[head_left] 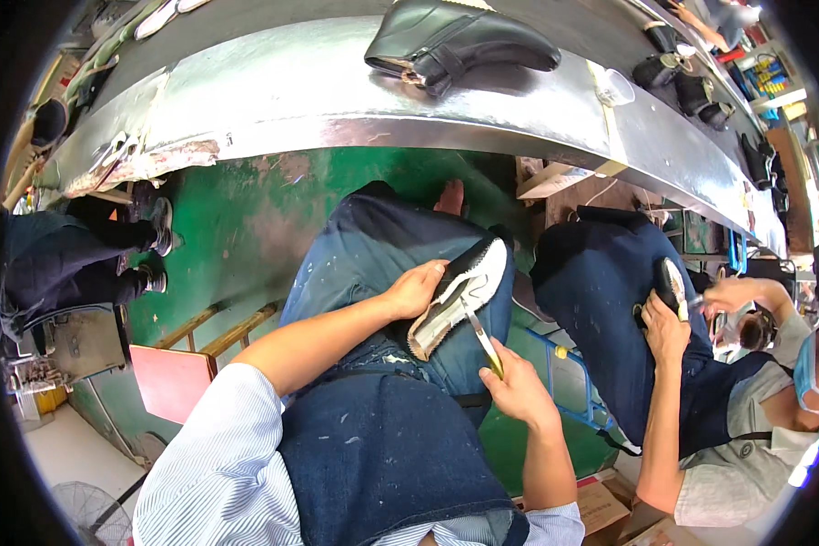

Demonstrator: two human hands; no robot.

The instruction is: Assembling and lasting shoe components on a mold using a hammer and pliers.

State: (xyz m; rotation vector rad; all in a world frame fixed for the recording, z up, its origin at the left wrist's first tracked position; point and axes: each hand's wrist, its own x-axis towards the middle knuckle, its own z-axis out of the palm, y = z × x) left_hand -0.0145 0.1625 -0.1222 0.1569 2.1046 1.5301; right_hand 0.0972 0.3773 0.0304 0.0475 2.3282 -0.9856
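Note:
Resting on my lap is a black shoe (461,294), its pale underside turned up and a whitish coating on it. My left hand (416,290) is closed around its side, thumb along the edge. In my right hand (517,380) is a thin brush (482,338) with a metal ferrule and a yellowish handle. The brush tip touches the middle of the underside. A blue apron (382,446) with pale spots covers my lap.
Ahead runs a metal-edged bench (291,91) carrying a black ankle boot (455,45); more dark shoes (692,86) stand farther right. Close at right, a co-worker's hand (666,326) holds another shoe. A pink-topped stool (175,380) is at left, cardboard boxes (601,508) behind at right.

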